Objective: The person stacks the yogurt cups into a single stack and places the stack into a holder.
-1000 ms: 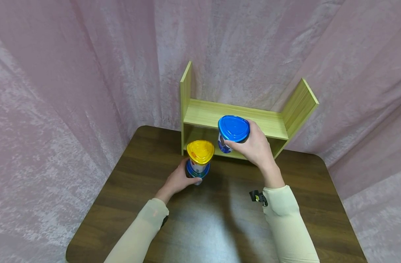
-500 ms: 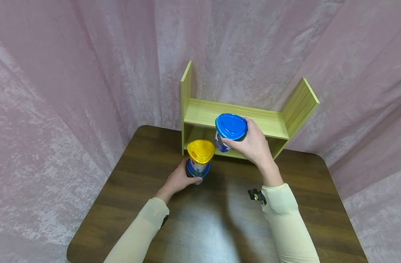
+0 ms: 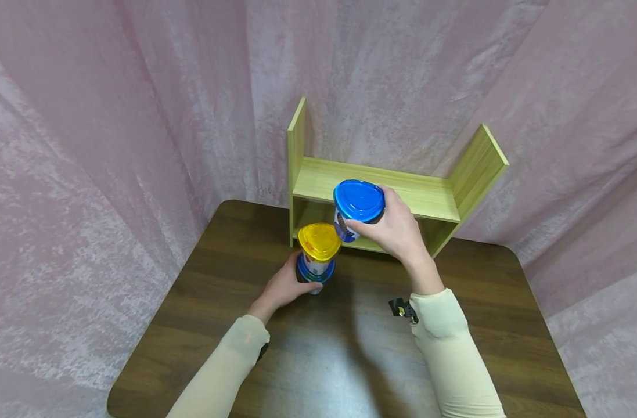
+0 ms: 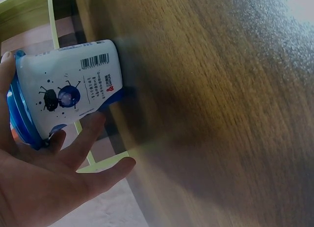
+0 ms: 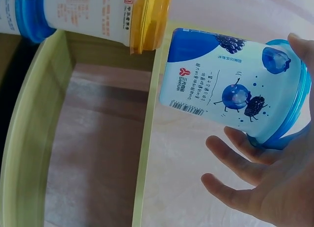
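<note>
In my right hand I grip a yogurt cup with a blue lid near its top, held in the air in front of the shelf. Blueberry and blackberry pictures decorate its white wall. Just left of it and lower, a yellow-lidded cup stands on another blue-lidded cup. My left hand holds this lower cup, thumb and fingers about its rim. The raised cup's base sits close to the yellow lid's right edge; whether they touch I cannot tell in the head view, but the right wrist view shows a gap.
A light wooden two-tier shelf with raised side panels stands at the back of the dark wooden table. Pink curtains hang behind and on both sides.
My right hand has carried its blue-lidded cup leftward, toward the yellow-lidded cup. The left hand and the two stacked cups have stayed where they were.
</note>
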### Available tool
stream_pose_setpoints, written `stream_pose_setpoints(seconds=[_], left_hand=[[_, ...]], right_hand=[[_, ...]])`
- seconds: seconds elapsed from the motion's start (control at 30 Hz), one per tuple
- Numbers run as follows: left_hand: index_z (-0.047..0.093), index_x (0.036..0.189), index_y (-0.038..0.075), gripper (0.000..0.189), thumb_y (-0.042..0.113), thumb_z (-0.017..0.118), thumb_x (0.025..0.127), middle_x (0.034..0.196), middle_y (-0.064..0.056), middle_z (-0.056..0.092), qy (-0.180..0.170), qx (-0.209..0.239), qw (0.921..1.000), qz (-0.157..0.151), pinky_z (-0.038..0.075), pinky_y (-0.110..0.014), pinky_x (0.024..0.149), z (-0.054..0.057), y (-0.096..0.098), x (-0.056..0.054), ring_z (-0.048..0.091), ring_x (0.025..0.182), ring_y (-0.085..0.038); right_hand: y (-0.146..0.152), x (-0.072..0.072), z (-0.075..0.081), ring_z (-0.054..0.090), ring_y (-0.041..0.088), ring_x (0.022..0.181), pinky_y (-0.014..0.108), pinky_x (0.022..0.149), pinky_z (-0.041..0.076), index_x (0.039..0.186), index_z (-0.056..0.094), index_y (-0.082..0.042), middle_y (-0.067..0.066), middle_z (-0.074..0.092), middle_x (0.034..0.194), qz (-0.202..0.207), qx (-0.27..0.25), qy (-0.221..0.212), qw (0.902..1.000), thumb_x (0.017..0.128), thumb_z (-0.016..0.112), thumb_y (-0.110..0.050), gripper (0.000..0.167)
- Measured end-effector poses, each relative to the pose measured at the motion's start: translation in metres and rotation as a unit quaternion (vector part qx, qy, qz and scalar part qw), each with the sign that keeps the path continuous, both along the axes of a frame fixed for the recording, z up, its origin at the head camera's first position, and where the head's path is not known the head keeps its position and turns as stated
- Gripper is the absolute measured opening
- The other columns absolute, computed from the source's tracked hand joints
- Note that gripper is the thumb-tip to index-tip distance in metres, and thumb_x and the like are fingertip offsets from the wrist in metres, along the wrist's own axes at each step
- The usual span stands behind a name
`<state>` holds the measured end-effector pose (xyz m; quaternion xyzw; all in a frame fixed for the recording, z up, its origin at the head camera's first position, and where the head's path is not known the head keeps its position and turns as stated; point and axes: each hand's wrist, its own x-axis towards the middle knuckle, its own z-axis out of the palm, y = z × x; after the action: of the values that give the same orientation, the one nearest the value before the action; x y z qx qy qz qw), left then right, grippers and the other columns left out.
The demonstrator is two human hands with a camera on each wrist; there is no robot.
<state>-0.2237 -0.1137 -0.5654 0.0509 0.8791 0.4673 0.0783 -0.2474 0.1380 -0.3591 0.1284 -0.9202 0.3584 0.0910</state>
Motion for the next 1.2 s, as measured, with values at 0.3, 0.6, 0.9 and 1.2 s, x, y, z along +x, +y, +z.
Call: stream_pose_setpoints(seconds=[0.3, 0.6, 0.9, 1.2], left_hand=[[0.024, 0.157, 0.022, 0.102, 0.051, 0.084, 0.08, 0.151, -0.01, 0.045, -0.003, 0.002, 1.0, 0.002, 0.037, -0.062, 0.109, 0.0, -0.001, 0.0, 0.049, 0.134, -0.033], [0.024, 0.157, 0.023, 0.103, 0.053, 0.084, 0.079, 0.151, -0.01, 0.045, -0.007, -0.005, 1.0, 0.005, 0.036, -0.061, 0.11, 0.0, -0.001, 0.0, 0.049, 0.134, -0.033], [0.024, 0.157, 0.022, 0.102, 0.052, 0.083, 0.08, 0.15, -0.01, 0.045, -0.002, -0.01, 0.9999, 0.002, 0.037, -0.06, 0.11, -0.002, -0.001, -0.002, 0.049, 0.133, -0.033], [0.023, 0.158, 0.021, 0.104, 0.055, 0.083, 0.079, 0.15, -0.012, 0.045, 0.004, -0.016, 0.9999, 0.001, 0.038, -0.062, 0.109, -0.005, -0.001, -0.002, 0.049, 0.133, -0.034]], right_hand=[[-0.008, -0.001, 0.001, 0.057, 0.033, 0.118, 0.054, 0.097, 0.05, 0.145, 0.044, -0.005, 0.015, 0.057, 0.135, 0.011, -0.004, 0.002, 0.9999, 0.075, 0.083, -0.056, 0.096], [-0.016, -0.001, 0.004, 0.057, 0.033, 0.117, 0.053, 0.096, 0.051, 0.145, 0.045, -0.005, 0.015, 0.057, 0.134, 0.016, -0.003, -0.001, 0.9999, 0.074, 0.084, -0.057, 0.096], [-0.024, -0.002, 0.002, 0.059, 0.031, 0.115, 0.052, 0.094, 0.053, 0.144, 0.045, -0.006, 0.013, 0.059, 0.132, 0.032, -0.006, -0.002, 0.9995, 0.074, 0.084, -0.057, 0.095], [-0.03, -0.003, 0.0, 0.059, 0.03, 0.115, 0.051, 0.093, 0.054, 0.144, 0.045, -0.005, 0.013, 0.059, 0.132, 0.038, 0.001, 0.002, 0.9993, 0.074, 0.083, -0.058, 0.096]])
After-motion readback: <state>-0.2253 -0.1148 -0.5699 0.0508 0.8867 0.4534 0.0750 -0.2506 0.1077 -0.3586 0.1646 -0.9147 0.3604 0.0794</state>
